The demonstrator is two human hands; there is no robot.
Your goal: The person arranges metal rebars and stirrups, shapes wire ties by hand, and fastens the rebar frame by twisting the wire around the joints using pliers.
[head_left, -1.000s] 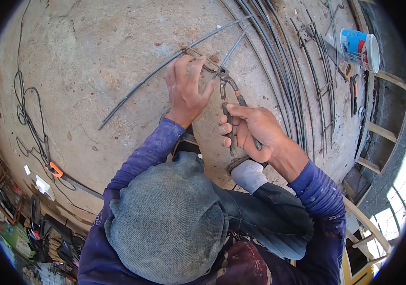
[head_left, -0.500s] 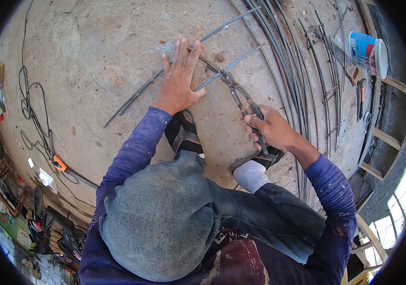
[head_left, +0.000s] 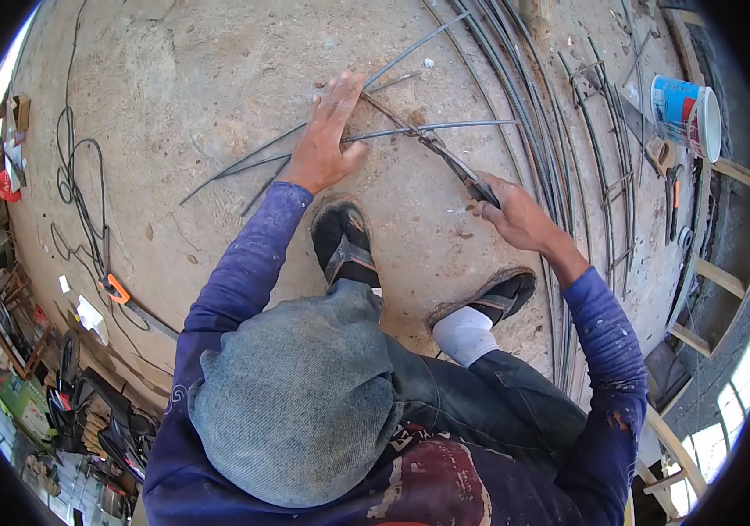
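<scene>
Closed around the handles of dark pincers [head_left: 457, 165], my right hand [head_left: 512, 210] is at the centre right. The pincers' jaws meet the end of a bent, rusty thin bar [head_left: 384, 109], next to a long grey rod [head_left: 471, 124]. My left hand [head_left: 327, 140] lies over the rods with its fingers stretched out, at the left end of the rusty bar. Under the left palm the rods are hidden. More rods cross near that hand, one of them [head_left: 419, 49] slanting to the upper right.
Long rebar [head_left: 540, 123] curves down the right side, beside a tied bar frame [head_left: 607, 149]. Farther right are a handsaw [head_left: 658, 153], orange-handled pincers [head_left: 673, 202] and a blue-white bucket [head_left: 686, 114]. A black cable [head_left: 68, 175] and another saw [head_left: 117, 289] lie left.
The pincers have swung to a flatter slant, and their handles are closer together. The crossing rod has turned nearly level. My left hand has moved from the bar's middle to its left end.
</scene>
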